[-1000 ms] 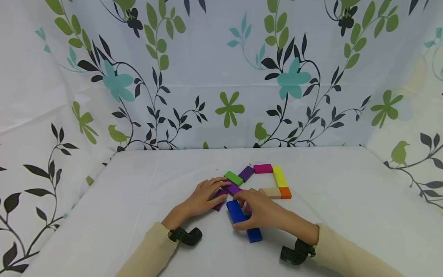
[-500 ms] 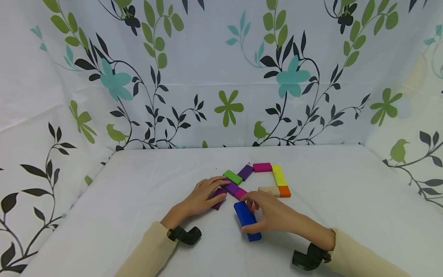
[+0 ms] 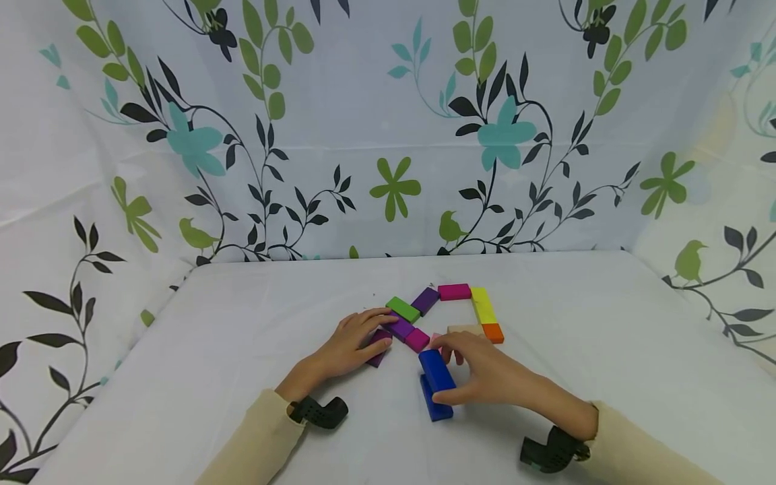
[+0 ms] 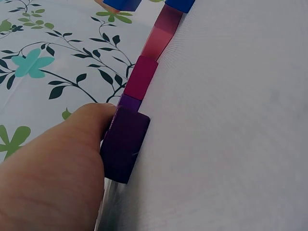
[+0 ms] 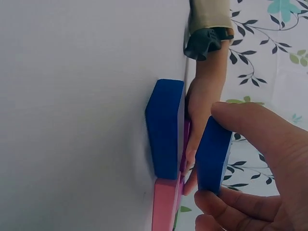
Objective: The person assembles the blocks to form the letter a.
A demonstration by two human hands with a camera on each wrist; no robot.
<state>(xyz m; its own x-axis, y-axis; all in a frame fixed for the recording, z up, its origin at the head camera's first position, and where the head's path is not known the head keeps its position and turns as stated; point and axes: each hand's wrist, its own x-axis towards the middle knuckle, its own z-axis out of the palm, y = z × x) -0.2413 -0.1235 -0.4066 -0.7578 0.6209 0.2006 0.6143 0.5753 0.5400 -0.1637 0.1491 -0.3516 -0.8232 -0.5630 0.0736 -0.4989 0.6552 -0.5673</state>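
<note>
My right hand (image 3: pixel 500 372) pinches a blue block (image 3: pixel 437 369) between thumb and fingertips. In the right wrist view this held block stands apart from a second blue block (image 5: pixel 166 129), which lies on the white table with its end at a pink block (image 5: pixel 164 204). My left hand (image 3: pixel 347 345) rests with extended fingers on the blocks at the left: its fingertips reach a purple block (image 3: pixel 398 328) and the thumb lies at a dark purple block (image 4: pixel 126 144). A magenta block (image 3: pixel 417 339) continues the line toward the pink one, which the right hand partly hides.
Blocks form a loop on the table (image 3: pixel 564 350): green (image 3: pixel 403 309), violet (image 3: pixel 426 300), magenta, yellow (image 3: pixel 483 305), orange (image 3: pixel 494 333) and a plain wood block (image 3: pixel 465 329). A patterned cloth (image 3: pixel 339 135) hangs behind the table.
My right hand has moved right with the blue block, from left of the lower blue block to above its far end. My left hand has kept its place on the blocks.
</note>
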